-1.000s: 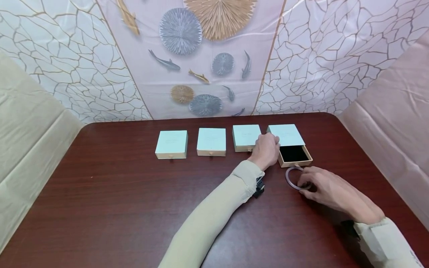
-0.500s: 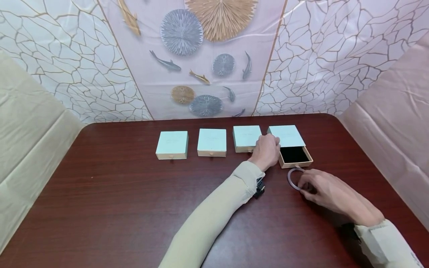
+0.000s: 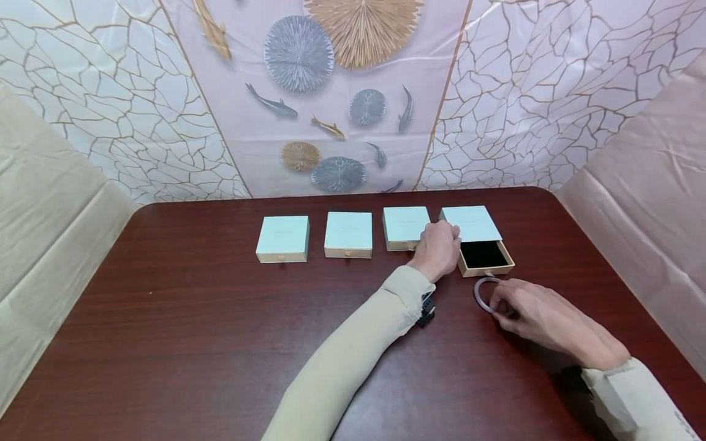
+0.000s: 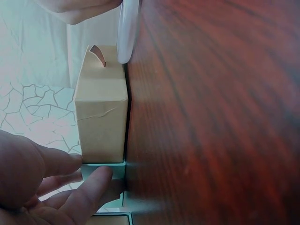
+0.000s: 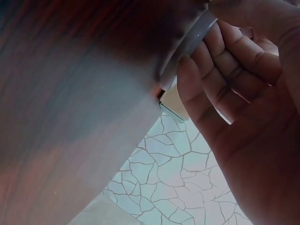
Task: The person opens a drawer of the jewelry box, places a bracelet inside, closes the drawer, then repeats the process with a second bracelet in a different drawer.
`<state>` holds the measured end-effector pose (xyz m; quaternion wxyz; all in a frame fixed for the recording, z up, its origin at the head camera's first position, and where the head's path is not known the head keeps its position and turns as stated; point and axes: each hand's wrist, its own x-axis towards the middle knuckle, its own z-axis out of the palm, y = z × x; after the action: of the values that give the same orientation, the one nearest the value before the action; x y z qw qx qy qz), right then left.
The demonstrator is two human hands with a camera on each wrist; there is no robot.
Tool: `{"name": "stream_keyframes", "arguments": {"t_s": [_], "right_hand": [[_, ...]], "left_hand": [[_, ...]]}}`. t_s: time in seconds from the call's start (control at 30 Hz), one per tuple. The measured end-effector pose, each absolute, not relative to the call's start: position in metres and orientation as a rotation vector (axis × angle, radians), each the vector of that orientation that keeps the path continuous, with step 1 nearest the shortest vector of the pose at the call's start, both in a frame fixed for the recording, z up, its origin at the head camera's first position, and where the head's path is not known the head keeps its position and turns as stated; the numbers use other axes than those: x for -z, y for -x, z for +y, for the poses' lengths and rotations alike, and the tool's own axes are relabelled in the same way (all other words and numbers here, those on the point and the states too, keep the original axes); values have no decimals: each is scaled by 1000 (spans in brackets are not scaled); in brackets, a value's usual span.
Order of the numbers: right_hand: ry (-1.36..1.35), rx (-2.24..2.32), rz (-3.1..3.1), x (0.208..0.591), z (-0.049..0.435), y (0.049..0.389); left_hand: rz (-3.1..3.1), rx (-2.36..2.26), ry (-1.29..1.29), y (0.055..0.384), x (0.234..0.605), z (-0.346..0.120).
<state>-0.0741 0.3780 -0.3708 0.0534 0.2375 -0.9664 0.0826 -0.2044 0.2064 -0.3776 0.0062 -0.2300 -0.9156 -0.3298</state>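
At the table's right side my right hand [image 3: 543, 312] pinches a pale lilac bangle [image 3: 477, 295] between thumb and fingers. In the right wrist view, the bangle [image 5: 190, 42] lies low along the tabletop. Just behind it stands the rightmost mint-green drawer box [image 3: 471, 224], its cream drawer [image 3: 488, 271] pulled partway out, showing a black lining with nothing on it. My left hand [image 3: 438, 248] grips the left side of that box's sleeve. The left wrist view has its fingers at the sleeve's edge, beside the drawer [image 4: 101, 129] with its small ribbon tab [image 4: 98, 55].
Three more mint-green boxes with closed drawers stand in a row to the left: one box [image 3: 406, 223] beside my left hand, another box [image 3: 349, 229] in the middle and a box [image 3: 284, 234] at the far left. The brown table [image 3: 193, 343] meets patterned cloth at the back.
My right hand and the bangle have shifted very slightly right. The left hand keeps its hold on the box, and the drawer stays partway out.
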Motion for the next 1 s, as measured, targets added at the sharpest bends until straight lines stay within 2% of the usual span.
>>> {"name": "stream_keyframes", "arguments": {"t_s": [1.0], "right_hand": [[-735, -207, -2958, 360, 382, 72]], "left_hand": [[-2884, 919, 748, 203, 376, 207]]}}
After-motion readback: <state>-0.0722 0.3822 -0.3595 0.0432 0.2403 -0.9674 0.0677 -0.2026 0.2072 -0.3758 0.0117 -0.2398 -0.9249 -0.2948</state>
